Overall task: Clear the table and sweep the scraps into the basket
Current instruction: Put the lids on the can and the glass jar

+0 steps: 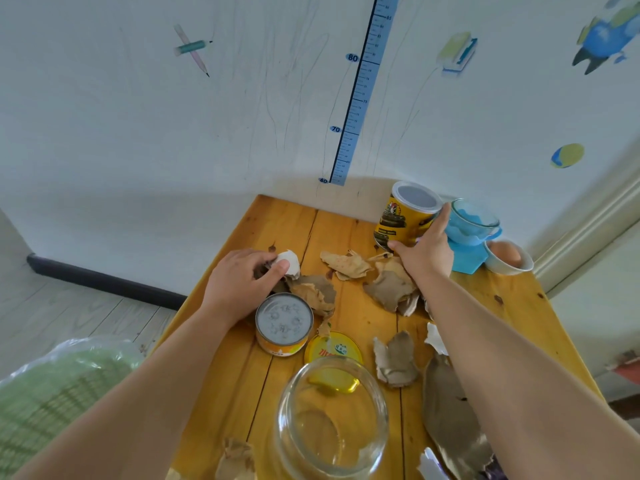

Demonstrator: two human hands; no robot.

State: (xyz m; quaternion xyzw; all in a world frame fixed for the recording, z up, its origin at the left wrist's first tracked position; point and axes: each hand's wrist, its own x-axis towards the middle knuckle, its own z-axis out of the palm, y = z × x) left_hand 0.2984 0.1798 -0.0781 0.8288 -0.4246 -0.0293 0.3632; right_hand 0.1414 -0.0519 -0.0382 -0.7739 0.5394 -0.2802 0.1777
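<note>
Torn brown paper scraps (348, 264) lie scattered over the wooden table (287, 220). My left hand (242, 282) closes its fingers on a white scrap (291, 262) near the table's left edge. At the far right, my right hand (424, 252) wraps around the side of a tall yellow can (403, 216) with a clear lid. A green basket lined with a plastic bag (62, 386) stands on the floor to the left of the table.
A short orange tin (284, 323), a yellow lid (334, 348) and a clear glass bowl (332, 420) stand near me. At the back right are a blue glass cup (472, 220) on a blue coaster and a white bowl holding an egg (507, 258). The wall borders the table's far side.
</note>
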